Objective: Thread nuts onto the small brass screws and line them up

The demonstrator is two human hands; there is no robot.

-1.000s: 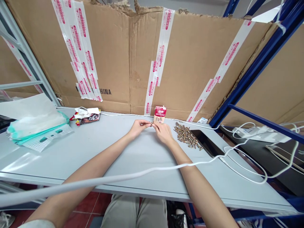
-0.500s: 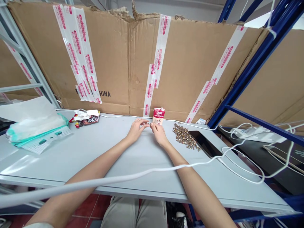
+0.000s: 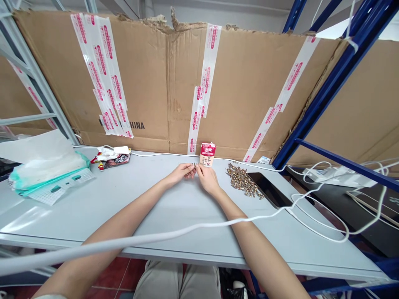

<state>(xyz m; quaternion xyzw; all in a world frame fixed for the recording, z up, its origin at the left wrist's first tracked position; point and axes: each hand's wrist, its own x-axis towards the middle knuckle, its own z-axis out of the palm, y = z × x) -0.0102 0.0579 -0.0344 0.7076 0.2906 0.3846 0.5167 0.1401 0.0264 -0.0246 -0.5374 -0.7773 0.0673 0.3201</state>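
Observation:
My left hand and my right hand meet at the middle of the grey table, fingertips pinched together on a tiny metal part. The part is mostly hidden by my fingers, so its exact form is unclear. Just behind my right hand stands a red-and-white drink carton. To the right of that hand lies a loose heap of small brass-coloured metal parts, a little apart from my fingers.
A black tablet lies past the heap, at the table's right edge. A pack of wipes and a snack wrapper are at the left. A white cable crosses above my forearms. Taped cardboard stands behind the table.
The view has tilted slightly. My hands have stayed together at the same spot, and the left hand's fingers have curled in closer around the tiny part.

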